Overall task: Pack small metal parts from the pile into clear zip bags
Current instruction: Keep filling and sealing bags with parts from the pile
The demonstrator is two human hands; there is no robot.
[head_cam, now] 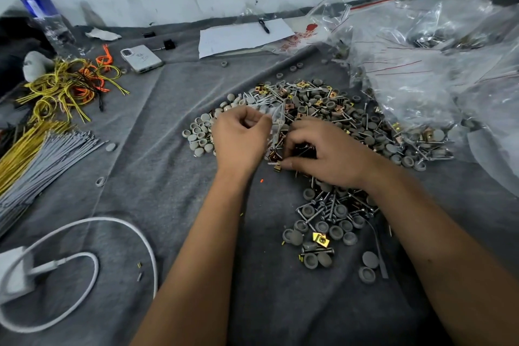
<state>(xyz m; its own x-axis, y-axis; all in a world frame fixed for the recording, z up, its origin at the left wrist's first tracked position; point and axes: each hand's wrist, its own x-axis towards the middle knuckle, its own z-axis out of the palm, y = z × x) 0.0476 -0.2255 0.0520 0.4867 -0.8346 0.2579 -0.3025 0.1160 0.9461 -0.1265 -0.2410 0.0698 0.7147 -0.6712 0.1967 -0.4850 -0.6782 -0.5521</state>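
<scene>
A pile of small parts (pixel 323 109) lies on the grey cloth: screws, grey round caps and gold square clips. My left hand (pixel 238 137) pinches the top of a small clear zip bag (pixel 276 121), which hangs over the pile's near edge with parts inside. My right hand (pixel 323 152) is just right of the bag, fingers curled down into the pile around some screws and clips. What exactly its fingers hold is hidden. A second, smaller heap of parts (pixel 331 222) lies under my right forearm.
A heap of clear zip bags (pixel 427 64) fills the right side. Yellow and grey ties (pixel 42 149) lie at the left, a white charger and cable (pixel 70 261) near left. A phone (pixel 141 58), paper with pen (pixel 241 36) and bottle (pixel 47 19) stand at the back.
</scene>
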